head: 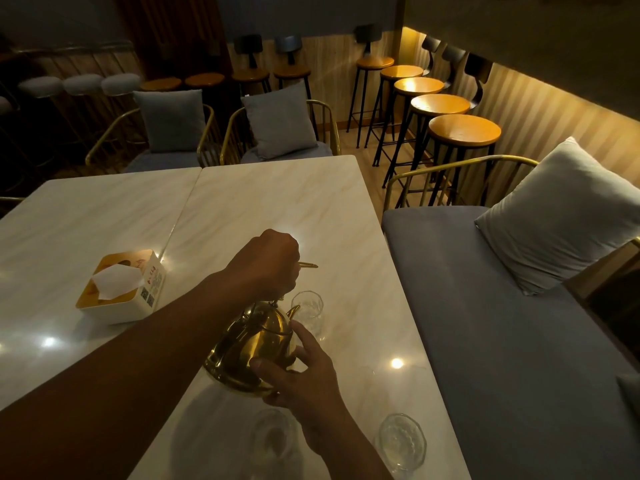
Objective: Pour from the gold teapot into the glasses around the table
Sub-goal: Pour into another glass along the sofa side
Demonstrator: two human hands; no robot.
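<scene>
The gold teapot (251, 344) hangs tilted above the marble table (284, 202), its spout at the rim of a clear glass (308, 311). My left hand (266, 263) is closed around the pot's top handle. My right hand (301, 372) cups the pot's lower side with spread fingers. A second glass (401, 441) stands near the table's front right edge. A third glass (273, 441) shows dimly near the bottom, beside my right forearm.
A white tissue box (119, 287) sits on the table to the left of the pot. A grey sofa (502, 323) with a pillow lines the right side. Two cushioned chairs (280, 133) stand beyond the table, with bar stools (464, 131) along the wall.
</scene>
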